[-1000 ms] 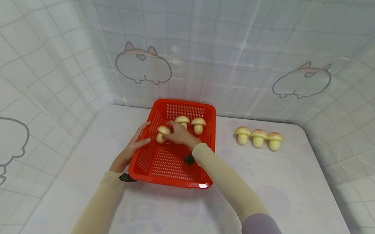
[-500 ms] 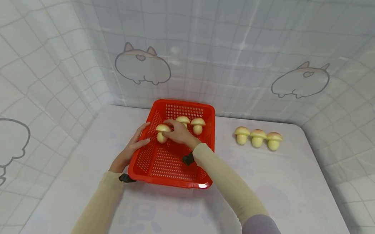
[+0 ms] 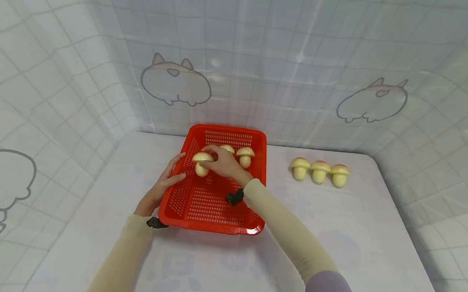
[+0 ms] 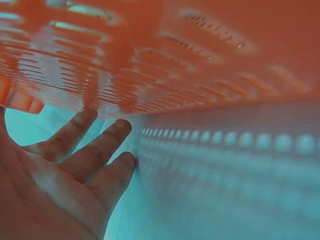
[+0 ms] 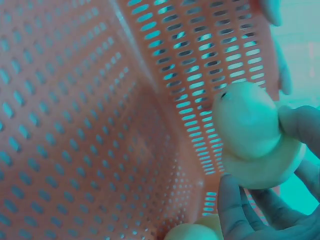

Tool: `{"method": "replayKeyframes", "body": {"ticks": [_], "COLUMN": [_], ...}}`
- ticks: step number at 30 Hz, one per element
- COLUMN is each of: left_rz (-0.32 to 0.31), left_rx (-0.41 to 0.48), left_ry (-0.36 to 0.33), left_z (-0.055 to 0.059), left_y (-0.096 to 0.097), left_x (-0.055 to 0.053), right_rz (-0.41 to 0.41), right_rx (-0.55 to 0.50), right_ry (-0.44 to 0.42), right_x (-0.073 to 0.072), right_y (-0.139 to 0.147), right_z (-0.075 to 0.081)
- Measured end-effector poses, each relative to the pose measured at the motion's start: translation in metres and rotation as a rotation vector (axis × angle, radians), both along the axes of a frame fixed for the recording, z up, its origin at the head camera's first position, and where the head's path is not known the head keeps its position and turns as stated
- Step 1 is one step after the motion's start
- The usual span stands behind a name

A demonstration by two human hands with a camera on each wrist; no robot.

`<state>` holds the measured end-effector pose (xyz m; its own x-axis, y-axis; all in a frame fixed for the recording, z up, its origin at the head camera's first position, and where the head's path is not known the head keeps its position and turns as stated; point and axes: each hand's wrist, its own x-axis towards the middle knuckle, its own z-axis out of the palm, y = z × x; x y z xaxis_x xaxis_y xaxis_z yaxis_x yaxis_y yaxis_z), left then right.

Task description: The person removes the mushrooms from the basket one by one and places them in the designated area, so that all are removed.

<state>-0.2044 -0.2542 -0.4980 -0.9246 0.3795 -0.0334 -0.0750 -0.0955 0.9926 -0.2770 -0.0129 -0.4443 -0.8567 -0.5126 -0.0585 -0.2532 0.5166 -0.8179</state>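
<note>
My right hand (image 3: 225,164) pinches a toy mushroom (image 3: 202,165) with a pale yellow cap and stubby stem, over the left part of a red plastic basket (image 3: 210,227). In the right wrist view, the fingers and thumb hold the mushroom's cap (image 5: 267,172), its rounded stem toward the camera and raised off the basket floor. My left hand (image 3: 162,187) rests at the basket's left side, thumb at the rim. Nearly straight fingers (image 4: 95,150) lie beside the slotted outer wall in the left wrist view. Two more mushrooms lie at the basket's back, one (image 3: 245,157) in plain sight, the other (image 3: 227,148) partly behind my right hand.
Three similar mushrooms (image 3: 319,171) lie in a row on the white table (image 3: 332,241), right of the basket. A tiled-pattern curtain (image 3: 263,67) with cartoon animal drawings surrounds the table at the back and sides.
My right hand has lifted the pinched mushroom slightly, up and toward the back of the basket, covering more of the mushroom behind. My left hand stays at the basket's side.
</note>
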Motion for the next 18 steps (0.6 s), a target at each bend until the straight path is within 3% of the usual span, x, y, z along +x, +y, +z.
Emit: {"method": "replayKeyframes", "body": {"ticks": [5,18], "left_rz": [0.002,-0.003], "left_rx": [-0.005,0.015], "left_ry": [0.001,0.006], "left_z": [0.0,-0.002], "left_y": [-0.001,0.0], "left_x": [0.0,-0.002], "right_rz": [-0.005,-0.04], "right_rx": [-0.008,-0.164], "right_ry": [0.014,0.012], "right_x": [0.002,0.001], "right_y": [0.001,0.016], "right_z": [0.006,0.02]}}
